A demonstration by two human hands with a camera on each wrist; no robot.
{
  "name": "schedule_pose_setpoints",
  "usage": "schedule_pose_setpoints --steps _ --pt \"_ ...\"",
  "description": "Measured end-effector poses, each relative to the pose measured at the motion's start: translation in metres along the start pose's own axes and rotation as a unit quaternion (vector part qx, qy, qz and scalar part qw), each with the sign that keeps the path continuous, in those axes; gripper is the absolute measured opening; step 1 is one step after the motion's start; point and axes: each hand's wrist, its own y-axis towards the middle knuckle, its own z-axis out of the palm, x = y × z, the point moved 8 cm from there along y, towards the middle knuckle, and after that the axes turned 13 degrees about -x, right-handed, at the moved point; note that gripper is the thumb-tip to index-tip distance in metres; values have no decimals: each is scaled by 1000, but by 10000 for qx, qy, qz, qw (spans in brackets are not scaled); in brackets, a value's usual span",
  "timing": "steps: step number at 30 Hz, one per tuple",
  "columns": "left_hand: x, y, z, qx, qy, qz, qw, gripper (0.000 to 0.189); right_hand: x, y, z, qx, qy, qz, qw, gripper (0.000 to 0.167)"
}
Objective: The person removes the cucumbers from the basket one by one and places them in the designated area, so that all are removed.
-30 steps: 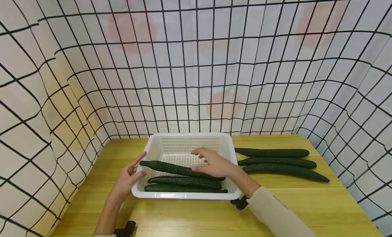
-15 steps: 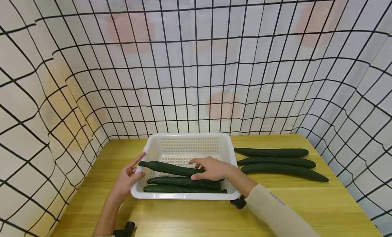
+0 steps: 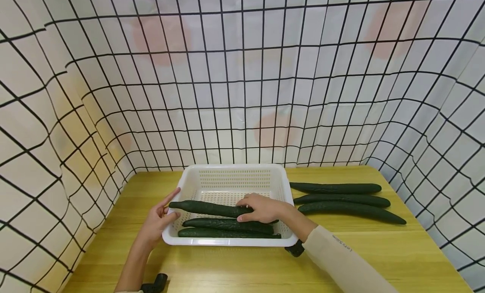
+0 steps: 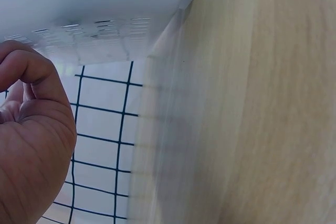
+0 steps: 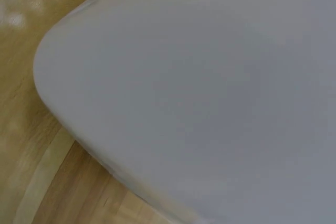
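Note:
A white plastic basket (image 3: pixel 227 242) with slotted walls stands on the wooden table. Two dark green cucumbers lie along its near side, the farther one (image 3: pixel 227 224) and the nearest one (image 3: pixel 223 233). Behind them is a third cucumber (image 3: pixel 206 208), its thin end reaching the left rim. My right hand (image 3: pixel 263 209) grips this third cucumber toward its right end, covering part of it. At the left rim, my left hand (image 3: pixel 159 222) holds the basket; in the left wrist view its fingers (image 4: pixel 39 74) are bent against the slotted wall. The basket's outside fills most of the right wrist view.
Right of the basket, three more cucumbers lie side by side: a back one (image 3: pixel 337 188), a middle one (image 3: pixel 345 199) and a front one (image 3: pixel 352 211). Black wire mesh (image 3: pixel 244 79) encloses the table (image 3: pixel 227 270) at the back and sides.
My right hand has come down onto the third cucumber and taken hold of it. That cucumber has shifted slightly to the left. My left hand has stayed at the rim.

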Motion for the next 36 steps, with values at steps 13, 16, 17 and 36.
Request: schedule_pose_setpoints --steps 13,16,17,36 --pt "1 0 -3 -82 83 54 9999 78 1 0 -4 -307 630 161 9974 41" --pt "0 -1 -4 -101 66 21 9999 78 3 -1 -8 -454 768 109 9960 43" --pt "0 -1 -5 -107 65 10 9999 78 4 -1 -9 -517 791 111 9955 45" --pt "-2 -1 -1 -155 280 123 9994 77 9 -15 -40 -1663 1140 -100 9794 53"
